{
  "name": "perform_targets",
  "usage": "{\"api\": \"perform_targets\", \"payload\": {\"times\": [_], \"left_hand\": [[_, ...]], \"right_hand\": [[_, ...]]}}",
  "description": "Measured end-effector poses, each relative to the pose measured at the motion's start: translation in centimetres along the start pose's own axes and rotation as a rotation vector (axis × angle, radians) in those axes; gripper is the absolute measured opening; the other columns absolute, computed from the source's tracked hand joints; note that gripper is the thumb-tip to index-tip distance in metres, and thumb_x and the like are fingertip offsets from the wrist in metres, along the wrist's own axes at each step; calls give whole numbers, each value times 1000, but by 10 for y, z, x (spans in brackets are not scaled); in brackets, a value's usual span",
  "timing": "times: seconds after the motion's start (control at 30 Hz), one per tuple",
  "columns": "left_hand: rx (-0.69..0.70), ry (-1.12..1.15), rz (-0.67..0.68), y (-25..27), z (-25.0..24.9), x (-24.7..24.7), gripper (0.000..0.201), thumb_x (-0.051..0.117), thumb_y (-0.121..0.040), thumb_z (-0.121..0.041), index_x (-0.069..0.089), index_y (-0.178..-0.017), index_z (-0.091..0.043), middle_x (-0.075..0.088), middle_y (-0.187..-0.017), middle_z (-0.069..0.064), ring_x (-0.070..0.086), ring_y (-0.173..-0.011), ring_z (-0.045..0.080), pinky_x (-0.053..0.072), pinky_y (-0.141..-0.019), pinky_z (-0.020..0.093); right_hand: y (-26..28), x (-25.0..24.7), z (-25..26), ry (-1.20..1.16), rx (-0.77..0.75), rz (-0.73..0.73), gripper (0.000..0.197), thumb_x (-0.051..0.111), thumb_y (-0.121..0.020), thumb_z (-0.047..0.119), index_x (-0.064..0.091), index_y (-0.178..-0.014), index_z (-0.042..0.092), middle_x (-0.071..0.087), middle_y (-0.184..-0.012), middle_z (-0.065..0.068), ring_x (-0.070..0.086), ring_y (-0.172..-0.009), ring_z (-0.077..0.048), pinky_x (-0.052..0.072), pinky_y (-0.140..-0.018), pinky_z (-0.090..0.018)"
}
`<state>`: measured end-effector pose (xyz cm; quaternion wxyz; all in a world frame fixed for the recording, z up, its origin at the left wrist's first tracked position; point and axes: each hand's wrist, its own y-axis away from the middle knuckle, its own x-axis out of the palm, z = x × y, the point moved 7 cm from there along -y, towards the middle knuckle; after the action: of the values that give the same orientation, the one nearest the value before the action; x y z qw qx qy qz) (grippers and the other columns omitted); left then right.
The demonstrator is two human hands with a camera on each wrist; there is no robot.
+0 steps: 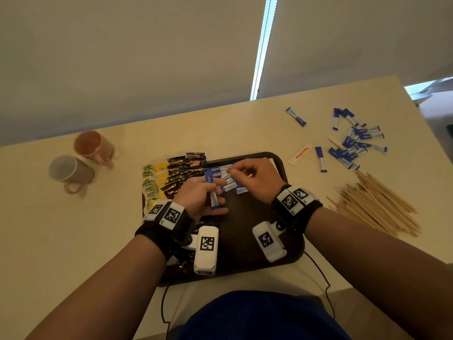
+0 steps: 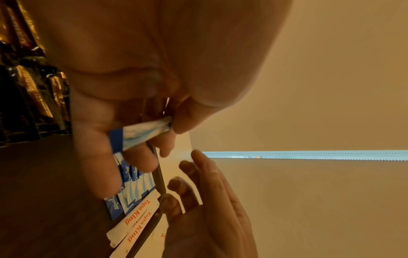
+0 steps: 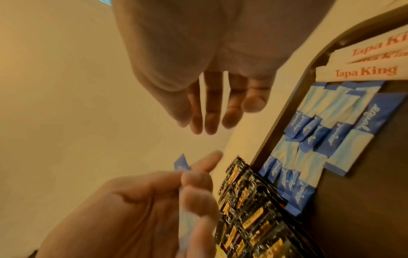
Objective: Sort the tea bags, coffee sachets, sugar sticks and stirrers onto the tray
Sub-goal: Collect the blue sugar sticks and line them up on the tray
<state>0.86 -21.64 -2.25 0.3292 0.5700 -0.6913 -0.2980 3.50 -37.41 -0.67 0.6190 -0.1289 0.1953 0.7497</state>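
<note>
My left hand point(image 1: 212, 193) pinches a blue sugar stick point(image 2: 143, 134) just above the dark tray point(image 1: 245, 231). My right hand point(image 1: 236, 173) hovers over the row of blue sugar sticks point(image 1: 229, 184) laid on the tray; the right wrist view shows its fingers point(image 3: 212, 113) relaxed and holding nothing. Black coffee sachets point(image 1: 186, 168) lie left of the sticks, and yellow-green tea bags point(image 1: 150, 185) at the tray's left edge. White Tapa King sachets point(image 3: 364, 71) sit at the tray's far end. Loose sugar sticks point(image 1: 353, 141) and wooden stirrers point(image 1: 377, 204) lie on the table to the right.
Two mugs point(image 1: 81, 160) stand on the table at the far left. One Tapa King sachet point(image 1: 300, 153) and single sugar sticks point(image 1: 296, 116) lie beyond the tray's right corner. A black cable point(image 1: 321, 276) runs along the near table edge. A wall backs the table.
</note>
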Motion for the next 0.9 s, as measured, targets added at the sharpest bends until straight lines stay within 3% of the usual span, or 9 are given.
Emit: {"api": "perform_targets", "payload": {"times": [0.1,0.2,0.3,0.4,0.5,0.6,0.67,0.77,0.9], "left_hand": [[-18,-138,109,3,2,8,21,44,-103,-11,65,-102,-7,55,-75,3,54,-65,16,51,-63,34],[-8,-243,169,3,3,11,19,47,-103,-14,64,-99,-6,59,-73,3,56,-61,14,50,-57,27],[44,-341,137,2,2,5,21,51,-103,-19,69,-103,-8,72,-83,5,70,-74,16,58,-71,32],[222,-472,-45,-5,-6,-10,15,59,-98,-23,74,-96,-23,75,-90,-2,70,-83,13,56,-76,34],[311,-132,-213,-9,-12,-27,12,65,-95,-19,77,-97,-21,75,-94,-1,67,-86,14,52,-76,29],[276,129,-126,-8,-14,-21,10,65,-92,-4,73,-95,-9,73,-85,8,69,-75,16,55,-66,21],[256,132,-101,-6,-15,-18,9,69,-88,1,70,-95,-4,73,-84,13,73,-76,21,58,-66,23],[215,50,-123,-7,-9,-21,12,74,-84,0,72,-95,-4,74,-92,18,75,-81,26,60,-69,29],[209,-53,-149,-8,-5,-24,14,76,-81,-1,72,-93,-7,74,-97,15,75,-84,25,61,-71,31]], "right_hand": [[-7,9,9,5,-6,147,21,64,-93,25,72,-112,19,71,-99,10,64,-79,0,51,-68,-15],[-8,15,9,-43,10,217,13,70,-89,17,75,-101,14,71,-87,9,64,-71,3,49,-66,-14],[-8,14,1,-37,36,158,10,71,-88,16,76,-94,10,73,-83,2,66,-72,-7,54,-70,-22],[-5,16,-4,-137,100,129,17,71,-89,19,69,-103,9,72,-86,-5,69,-73,-19,57,-68,-28],[-1,24,-9,-211,172,197,21,66,-92,25,66,-109,12,72,-84,-1,71,-73,-17,58,-65,-27],[-3,30,-10,-379,221,201,19,67,-92,19,70,-107,7,74,-87,-10,72,-76,-20,58,-67,-27],[-7,27,-9,-509,253,116,14,68,-90,11,71,-100,2,73,-85,-18,70,-69,-22,57,-61,-25],[-11,22,-13,-524,269,60,6,71,-86,3,73,-91,6,73,-80,-14,67,-62,-18,56,-58,-25],[-4,25,-28,-431,277,153,12,77,-81,6,75,-89,15,75,-83,-9,70,-77,-29,59,-72,-34]]}}
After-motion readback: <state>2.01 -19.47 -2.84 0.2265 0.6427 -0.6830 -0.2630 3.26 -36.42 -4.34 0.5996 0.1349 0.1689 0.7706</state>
